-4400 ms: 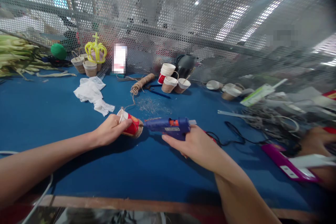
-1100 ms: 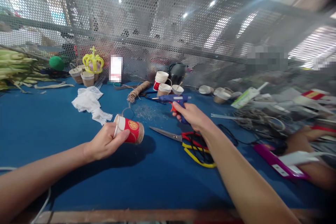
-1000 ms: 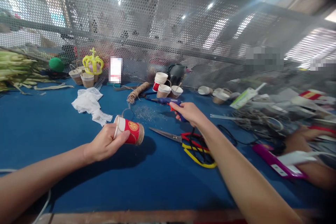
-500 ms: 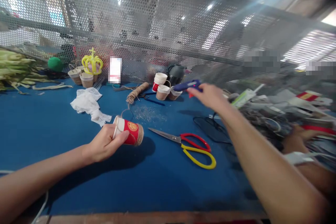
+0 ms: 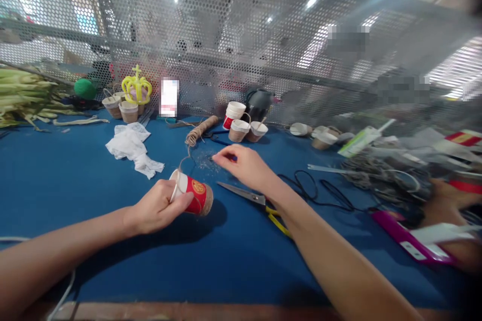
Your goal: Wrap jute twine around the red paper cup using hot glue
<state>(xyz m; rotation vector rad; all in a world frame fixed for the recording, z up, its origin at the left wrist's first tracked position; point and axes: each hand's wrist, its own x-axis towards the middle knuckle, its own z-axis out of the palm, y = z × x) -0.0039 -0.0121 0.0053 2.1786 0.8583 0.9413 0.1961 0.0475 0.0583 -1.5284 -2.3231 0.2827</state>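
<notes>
My left hand (image 5: 158, 206) is wrapped round a paper cup (image 5: 198, 193) with a red band, a gold emblem and twine wound near its base. The cup is tilted, its white rim toward my palm. Twine runs from its rim to a twine bundle (image 5: 201, 130). My right hand (image 5: 243, 165) is above the table, right of the cup, fingertips pressed together. A small blue patch shows by its fingers; what it holds, if anything, I cannot make out. Scissors (image 5: 244, 193) lie under the right forearm, handles partly hidden.
White cloth (image 5: 130, 145) lies left of the twine. Twine-wrapped cups (image 5: 238, 130) and a dark pitcher (image 5: 259, 103) stand at the back. Black cord (image 5: 312, 185), a purple device (image 5: 410, 241) and clutter lie right, near another person's hand (image 5: 448, 198). A perforated screen (image 5: 226, 35) rises behind.
My right hand has swung left and down toward the cup. The blue glue gun it held is no longer plainly visible. My left hand still grips the cup; the view has shifted slightly.
</notes>
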